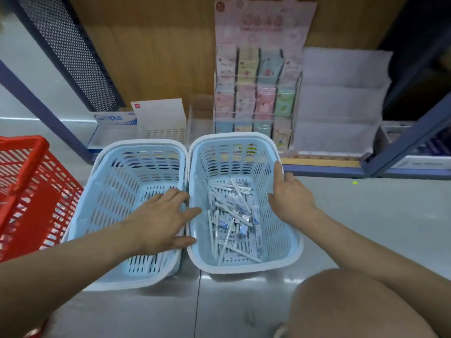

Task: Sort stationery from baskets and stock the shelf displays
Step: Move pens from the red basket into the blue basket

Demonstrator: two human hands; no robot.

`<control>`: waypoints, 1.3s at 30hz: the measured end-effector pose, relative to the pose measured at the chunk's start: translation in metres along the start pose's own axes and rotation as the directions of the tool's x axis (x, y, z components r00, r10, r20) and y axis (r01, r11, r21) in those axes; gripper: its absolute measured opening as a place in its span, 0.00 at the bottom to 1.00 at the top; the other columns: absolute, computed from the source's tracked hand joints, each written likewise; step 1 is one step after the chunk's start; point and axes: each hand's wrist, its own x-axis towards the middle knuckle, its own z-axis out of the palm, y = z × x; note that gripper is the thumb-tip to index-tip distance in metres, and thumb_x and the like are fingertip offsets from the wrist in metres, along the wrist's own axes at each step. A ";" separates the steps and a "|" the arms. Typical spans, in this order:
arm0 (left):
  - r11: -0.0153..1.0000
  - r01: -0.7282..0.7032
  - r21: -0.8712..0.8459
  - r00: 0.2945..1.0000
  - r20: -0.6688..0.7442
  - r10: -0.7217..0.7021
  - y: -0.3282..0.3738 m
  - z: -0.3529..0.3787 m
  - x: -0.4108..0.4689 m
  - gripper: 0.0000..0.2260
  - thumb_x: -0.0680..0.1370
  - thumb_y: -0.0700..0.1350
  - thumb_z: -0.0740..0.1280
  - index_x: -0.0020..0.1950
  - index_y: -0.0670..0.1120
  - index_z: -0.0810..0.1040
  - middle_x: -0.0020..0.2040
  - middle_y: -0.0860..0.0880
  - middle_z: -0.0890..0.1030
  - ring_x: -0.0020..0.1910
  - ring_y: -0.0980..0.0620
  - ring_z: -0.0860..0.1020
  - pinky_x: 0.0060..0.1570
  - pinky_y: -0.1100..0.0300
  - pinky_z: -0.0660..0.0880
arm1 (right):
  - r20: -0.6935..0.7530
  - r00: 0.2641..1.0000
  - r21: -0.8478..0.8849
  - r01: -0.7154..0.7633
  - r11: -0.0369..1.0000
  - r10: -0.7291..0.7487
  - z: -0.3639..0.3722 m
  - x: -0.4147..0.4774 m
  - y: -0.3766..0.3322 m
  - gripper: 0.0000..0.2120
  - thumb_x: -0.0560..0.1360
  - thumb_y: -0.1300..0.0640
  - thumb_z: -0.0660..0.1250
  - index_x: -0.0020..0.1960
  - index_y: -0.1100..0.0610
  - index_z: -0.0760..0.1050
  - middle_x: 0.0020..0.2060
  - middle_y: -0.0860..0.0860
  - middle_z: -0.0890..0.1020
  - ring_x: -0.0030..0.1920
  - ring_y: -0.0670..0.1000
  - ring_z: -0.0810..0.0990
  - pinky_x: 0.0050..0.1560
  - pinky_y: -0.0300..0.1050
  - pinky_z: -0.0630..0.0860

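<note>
- Two pale blue baskets sit side by side on the floor [366, 203] in front of the shelf, rims touching; the left blue basket [117, 186] looks empty, while the right blue basket [275, 230] carries the stock
- The pens and small packets [231, 215] lie in a loose criss-cross heap on that basket's bottom, from the middle towards its near edge
- The left hand [161, 220] lies flat across the meeting rims, fingers straight and fanned, tips over the right basket's left rim; it holds nothing
- The right hand [290, 196] rests on the right rim, forefinger stretched along the edge; no curl round the rim shows, so it looks like a steadying touch and not a grip
- Handling, as a judgement: the basket looks like thin slotted plastic, light and a bit springy, so taking both long rims at once should keep it from twisting
- The pens look stiff, slim and smooth, likely to roll or slide if the basket tips; the packets look glossy, light and slippery; gathering a few parallel pens by their barrels seems safer than scooping the tangle
- Slots in the bottom could snag a pen tip
- Nearby: a red basket [31, 186] at the floor's left edge; on the shelf, a Campus box [112, 118], a pastel display [256, 93] and a white tiered stand [341, 93]
</note>
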 end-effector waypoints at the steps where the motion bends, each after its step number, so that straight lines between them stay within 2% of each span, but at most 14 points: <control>1: 0.999 0.010 -0.032 1.000 0.024 -0.009 -0.002 -0.003 0.004 0.35 0.76 0.70 0.55 0.78 0.56 0.55 0.73 0.45 0.60 0.72 0.46 0.58 0.70 0.49 0.64 | -0.003 1.000 0.048 -0.012 0.999 0.012 0.001 0.000 0.003 0.38 0.79 0.56 0.60 0.78 0.57 0.37 0.65 0.59 0.68 0.57 0.62 0.75 0.43 0.51 0.70; 3: 0.997 0.039 -0.071 0.998 0.048 -0.036 -0.005 -0.006 0.014 0.36 0.75 0.70 0.57 0.78 0.56 0.55 0.72 0.46 0.61 0.72 0.47 0.58 0.69 0.51 0.65 | 0.019 0.999 0.066 -0.033 0.997 0.031 -0.005 0.001 0.009 0.36 0.80 0.57 0.58 0.78 0.57 0.39 0.64 0.58 0.69 0.55 0.62 0.77 0.41 0.50 0.68; 6: 0.994 0.032 -0.104 0.996 -0.077 -0.040 -0.015 -0.006 0.029 0.30 0.77 0.66 0.55 0.74 0.52 0.67 0.61 0.49 0.74 0.62 0.48 0.69 0.60 0.53 0.71 | -0.067 0.993 -0.309 0.069 0.949 -0.094 -0.024 0.008 0.010 0.31 0.79 0.53 0.59 0.76 0.59 0.50 0.64 0.55 0.72 0.57 0.58 0.77 0.44 0.50 0.70; 9: 0.996 -0.089 -0.008 0.968 -0.234 0.084 -0.024 -0.005 0.039 0.24 0.75 0.59 0.51 0.50 0.47 0.82 0.39 0.48 0.80 0.43 0.46 0.77 0.40 0.54 0.77 | -0.121 0.929 -0.556 0.228 0.799 -0.349 -0.050 0.017 -0.010 0.26 0.79 0.48 0.59 0.72 0.59 0.59 0.61 0.53 0.74 0.58 0.57 0.77 0.52 0.52 0.74; 11: 0.988 -0.154 -0.025 0.938 -0.317 0.139 -0.027 -0.003 0.043 0.18 0.74 0.55 0.55 0.38 0.47 0.80 0.31 0.49 0.76 0.35 0.46 0.76 0.31 0.56 0.75 | 0.002 0.891 -0.491 0.397 0.775 -0.455 -0.064 0.022 -0.030 0.26 0.81 0.46 0.57 0.73 0.58 0.58 0.65 0.53 0.71 0.61 0.57 0.75 0.50 0.50 0.73; 14: 0.970 -0.219 -0.104 0.925 -0.338 0.173 -0.030 -0.004 0.047 0.16 0.75 0.53 0.56 0.37 0.48 0.79 0.30 0.51 0.76 0.34 0.47 0.75 0.32 0.57 0.75 | 0.208 0.873 -0.326 0.486 0.810 -0.440 -0.074 0.039 -0.051 0.29 0.81 0.44 0.56 0.77 0.56 0.54 0.71 0.53 0.68 0.66 0.57 0.72 0.55 0.52 0.75; 18: 0.981 -0.141 -0.134 0.964 -0.246 0.105 -0.025 -0.010 0.058 0.10 0.78 0.50 0.55 0.46 0.48 0.74 0.40 0.48 0.79 0.43 0.44 0.76 0.37 0.57 0.66 | 0.132 0.964 0.180 0.205 0.962 -0.230 -0.040 0.069 -0.063 0.32 0.80 0.45 0.62 0.78 0.55 0.54 0.65 0.57 0.76 0.63 0.58 0.75 0.60 0.53 0.74; 21: 0.995 -0.081 -0.065 0.987 -0.147 0.071 -0.016 -0.016 0.072 0.08 0.78 0.47 0.57 0.50 0.48 0.74 0.44 0.47 0.80 0.47 0.43 0.77 0.39 0.57 0.63 | 0.153 0.988 0.582 -0.100 0.807 0.012 0.013 0.066 -0.070 0.33 0.78 0.46 0.65 0.77 0.56 0.57 0.68 0.56 0.74 0.63 0.58 0.76 0.57 0.47 0.73; 26: 0.998 0.045 -0.039 0.990 -0.134 -0.050 -0.003 -0.016 0.099 0.05 0.76 0.41 0.61 0.47 0.47 0.75 0.44 0.47 0.80 0.49 0.44 0.76 0.41 0.57 0.64 | 0.321 0.934 0.574 -0.324 0.752 0.157 0.094 0.062 -0.072 0.36 0.75 0.42 0.68 0.76 0.53 0.56 0.67 0.57 0.73 0.61 0.57 0.75 0.59 0.52 0.74; 29: 0.995 0.096 -0.038 0.989 -0.111 -0.099 0.013 -0.013 0.104 0.03 0.76 0.43 0.62 0.43 0.50 0.72 0.45 0.48 0.80 0.50 0.46 0.74 0.47 0.55 0.63 | 0.325 0.931 0.313 -0.269 0.911 0.164 0.111 0.068 -0.075 0.40 0.72 0.38 0.69 0.76 0.52 0.55 0.70 0.55 0.67 0.68 0.57 0.67 0.64 0.57 0.70; 31: 0.993 0.118 -0.012 0.987 -0.108 -0.118 0.018 -0.010 0.102 0.03 0.76 0.44 0.63 0.43 0.51 0.73 0.45 0.49 0.80 0.51 0.47 0.74 0.48 0.54 0.60 | 0.334 0.930 0.234 -0.238 0.943 0.152 0.111 0.065 -0.080 0.30 0.73 0.42 0.69 0.68 0.55 0.65 0.65 0.54 0.71 0.65 0.56 0.70 0.61 0.56 0.71; 34: 0.988 0.149 0.033 0.985 -0.097 -0.145 0.019 -0.007 0.103 0.03 0.74 0.43 0.64 0.41 0.50 0.73 0.41 0.50 0.78 0.48 0.47 0.73 0.47 0.54 0.59 | 0.366 0.927 0.368 -0.230 0.901 0.087 0.114 0.058 -0.080 0.12 0.77 0.50 0.66 0.42 0.55 0.67 0.41 0.51 0.74 0.39 0.51 0.73 0.36 0.44 0.72; 37: 0.985 0.153 0.083 0.987 -0.065 -0.148 0.024 -0.009 0.108 0.08 0.73 0.40 0.65 0.37 0.48 0.68 0.37 0.49 0.73 0.44 0.47 0.71 0.51 0.54 0.63 | 0.388 0.915 0.502 -0.309 0.808 0.109 0.107 0.059 -0.070 0.11 0.79 0.55 0.63 0.40 0.57 0.67 0.36 0.51 0.72 0.35 0.51 0.72 0.34 0.43 0.67; 39: 0.983 0.152 0.100 0.988 -0.002 -0.152 0.032 -0.009 0.117 0.10 0.73 0.38 0.64 0.35 0.47 0.66 0.39 0.48 0.75 0.47 0.45 0.74 0.49 0.54 0.64 | 0.375 0.912 0.656 -0.388 0.647 0.167 0.098 0.064 -0.064 0.08 0.78 0.56 0.65 0.44 0.60 0.71 0.36 0.54 0.73 0.35 0.53 0.72 0.33 0.42 0.66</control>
